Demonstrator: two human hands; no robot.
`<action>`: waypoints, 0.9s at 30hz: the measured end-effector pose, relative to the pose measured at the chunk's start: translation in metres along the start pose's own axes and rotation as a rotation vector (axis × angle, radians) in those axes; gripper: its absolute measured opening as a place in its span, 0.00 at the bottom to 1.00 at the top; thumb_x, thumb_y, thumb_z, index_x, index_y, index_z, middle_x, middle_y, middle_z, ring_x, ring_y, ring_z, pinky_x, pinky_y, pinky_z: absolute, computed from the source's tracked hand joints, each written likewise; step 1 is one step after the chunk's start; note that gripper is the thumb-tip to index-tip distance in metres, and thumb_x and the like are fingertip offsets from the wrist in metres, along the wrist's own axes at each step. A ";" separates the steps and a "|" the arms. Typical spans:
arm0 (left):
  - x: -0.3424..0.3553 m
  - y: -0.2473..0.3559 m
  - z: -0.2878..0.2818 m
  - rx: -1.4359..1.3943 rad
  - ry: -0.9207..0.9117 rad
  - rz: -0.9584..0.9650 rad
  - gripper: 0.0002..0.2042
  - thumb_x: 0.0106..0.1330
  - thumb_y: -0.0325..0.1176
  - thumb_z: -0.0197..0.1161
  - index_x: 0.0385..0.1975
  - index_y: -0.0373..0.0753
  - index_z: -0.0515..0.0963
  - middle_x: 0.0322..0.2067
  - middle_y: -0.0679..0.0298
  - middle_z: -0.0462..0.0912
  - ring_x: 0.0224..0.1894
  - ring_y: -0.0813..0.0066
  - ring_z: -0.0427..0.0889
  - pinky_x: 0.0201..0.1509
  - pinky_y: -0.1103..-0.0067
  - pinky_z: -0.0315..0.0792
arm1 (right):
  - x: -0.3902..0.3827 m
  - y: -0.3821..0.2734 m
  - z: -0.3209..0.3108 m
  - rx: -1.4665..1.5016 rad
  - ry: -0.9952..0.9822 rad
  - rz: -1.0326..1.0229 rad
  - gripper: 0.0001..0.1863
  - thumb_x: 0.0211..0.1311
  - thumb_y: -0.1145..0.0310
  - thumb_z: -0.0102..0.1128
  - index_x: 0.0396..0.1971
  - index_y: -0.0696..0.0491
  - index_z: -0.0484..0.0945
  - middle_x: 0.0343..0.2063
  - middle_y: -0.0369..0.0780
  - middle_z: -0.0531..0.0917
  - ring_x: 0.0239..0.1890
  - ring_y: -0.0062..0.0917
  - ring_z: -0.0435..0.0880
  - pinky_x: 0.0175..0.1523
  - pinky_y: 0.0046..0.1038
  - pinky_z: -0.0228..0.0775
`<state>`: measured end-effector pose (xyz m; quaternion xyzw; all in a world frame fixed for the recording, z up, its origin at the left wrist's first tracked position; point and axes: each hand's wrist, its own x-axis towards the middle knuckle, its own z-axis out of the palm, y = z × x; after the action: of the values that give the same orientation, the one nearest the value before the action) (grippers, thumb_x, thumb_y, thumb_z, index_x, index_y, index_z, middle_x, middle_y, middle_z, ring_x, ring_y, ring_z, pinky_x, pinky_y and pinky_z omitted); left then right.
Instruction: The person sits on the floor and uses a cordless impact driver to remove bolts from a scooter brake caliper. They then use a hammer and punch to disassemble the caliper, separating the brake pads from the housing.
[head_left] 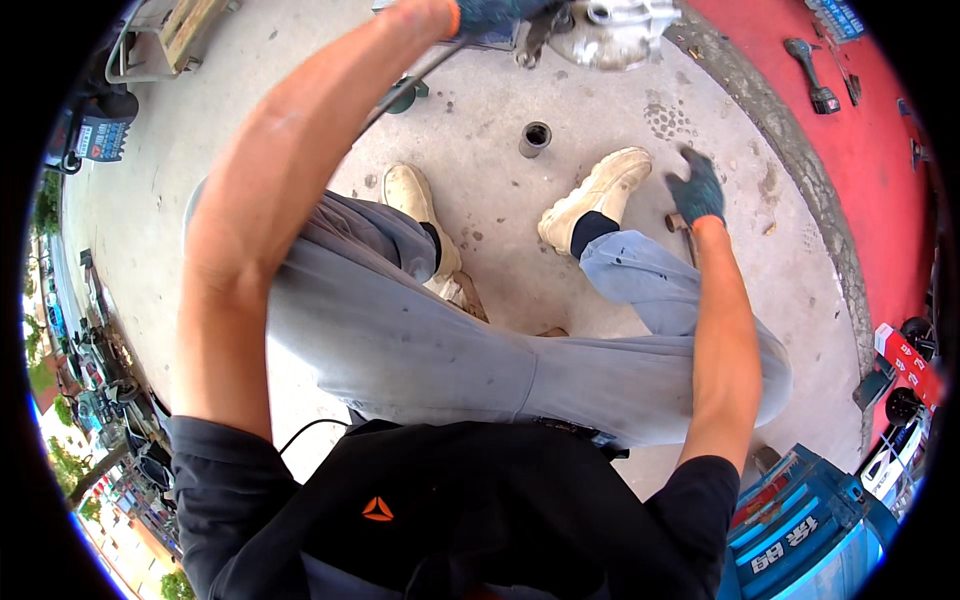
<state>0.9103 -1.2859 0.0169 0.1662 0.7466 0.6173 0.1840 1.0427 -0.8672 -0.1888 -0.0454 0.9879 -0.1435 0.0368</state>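
My left hand (492, 14), in a dark glove with an orange cuff, is at the top edge, partly cut off. Its fingers do not show well enough to read their grip. Beside it are a dark metal piece (533, 42) and a silvery cast-metal housing (612, 38). A long dark rod (420, 80) slants out below the left wrist. My right hand (697, 190), gloved alike, hangs over the floor beside my right shoe with fingers apart and nothing visible in them. Just below it lies a hammer-like tool with a brownish cylindrical head (676, 222). A short metal sleeve (535, 139) stands between my feet.
A green object (405, 95) sits behind my left forearm. On the red floor at the right lies a cordless power tool (812, 76). A blue plastic crate (810, 525) stands at the lower right. A wooden-topped cart (180, 35) is at the far left.
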 end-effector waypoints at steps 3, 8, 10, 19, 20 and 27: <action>-0.029 0.028 -0.042 0.001 0.079 -0.008 0.07 0.70 0.30 0.61 0.41 0.37 0.83 0.32 0.65 0.85 0.33 0.77 0.83 0.39 0.78 0.80 | 0.021 -0.156 0.012 0.686 -0.311 -0.207 0.36 0.57 0.64 0.73 0.69 0.44 0.73 0.65 0.43 0.75 0.61 0.40 0.80 0.66 0.36 0.73; -0.061 0.049 -0.049 -0.013 0.162 0.030 0.07 0.70 0.31 0.62 0.41 0.36 0.83 0.34 0.64 0.86 0.35 0.77 0.83 0.41 0.78 0.81 | 0.035 -0.232 0.051 0.525 -0.291 -0.335 0.26 0.60 0.65 0.69 0.61 0.48 0.79 0.55 0.42 0.83 0.54 0.42 0.84 0.63 0.33 0.76; -0.072 0.043 -0.053 -0.078 0.160 0.118 0.08 0.70 0.32 0.62 0.41 0.36 0.84 0.33 0.65 0.85 0.33 0.79 0.82 0.40 0.78 0.80 | 0.049 -0.236 0.053 0.547 -0.322 -0.301 0.20 0.63 0.66 0.66 0.55 0.50 0.83 0.49 0.42 0.87 0.51 0.40 0.86 0.60 0.33 0.77; -0.057 0.039 -0.048 0.059 0.322 -0.112 0.05 0.63 0.27 0.64 0.33 0.33 0.83 0.27 0.61 0.85 0.28 0.73 0.84 0.33 0.73 0.79 | 0.074 -0.196 -0.029 0.360 -0.067 -0.357 0.22 0.62 0.63 0.71 0.56 0.52 0.83 0.52 0.44 0.86 0.50 0.35 0.87 0.57 0.33 0.79; -0.057 0.035 -0.056 0.527 0.306 0.101 0.05 0.61 0.27 0.64 0.33 0.34 0.83 0.27 0.59 0.85 0.28 0.70 0.85 0.33 0.72 0.79 | 0.069 -0.209 -0.024 0.277 -0.022 -0.450 0.25 0.61 0.61 0.72 0.58 0.51 0.82 0.54 0.44 0.85 0.52 0.36 0.86 0.58 0.34 0.79; -0.050 0.040 -0.064 1.065 0.041 0.211 0.06 0.57 0.28 0.66 0.33 0.35 0.81 0.27 0.56 0.85 0.29 0.61 0.87 0.33 0.68 0.80 | 0.044 -0.194 0.043 -0.376 -0.378 -0.411 0.38 0.50 0.70 0.73 0.66 0.37 0.76 0.68 0.42 0.73 0.70 0.42 0.69 0.71 0.45 0.66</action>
<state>0.9243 -1.3577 0.0706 0.2983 0.9389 0.1719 -0.0033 1.0183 -1.0684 -0.1772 -0.2752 0.9431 0.0477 0.1806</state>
